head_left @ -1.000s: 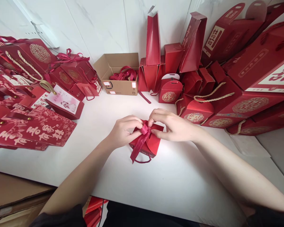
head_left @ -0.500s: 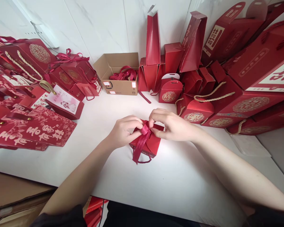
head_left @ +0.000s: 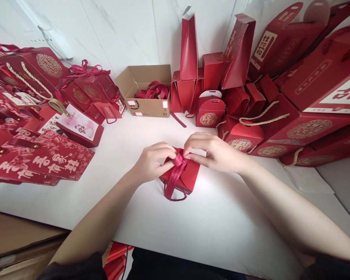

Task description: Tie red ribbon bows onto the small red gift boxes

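A small red gift box point(head_left: 189, 179) with a twisted cord handle point(head_left: 176, 199) stands on the white table in front of me. Dark red satin ribbon point(head_left: 175, 177) is looped on its top, and one tail hangs over the near side. At the left of the loop, my left hand point(head_left: 153, 161) is closed, thumb and fingertips pinching the ribbon. My right hand point(head_left: 211, 151) is closed from the other side, its thumb and forefinger pinched on the ribbon near the knot. The fingers partly cover the box's far edge.
A cardboard box point(head_left: 150, 107) holding loose ribbon stands by the tiled wall. Red gift boxes point(head_left: 242, 134) are stacked at the right. Printed red gift bags point(head_left: 61, 159) and ribboned boxes point(head_left: 46, 68) crowd the left. The white table's point(head_left: 151, 225) front edge runs close to my body.
My right thumb and fingertips have shifted slightly up at the knot. The hanging ribbon tail lies a little higher, against the cord handle. My left hand keeps its place.
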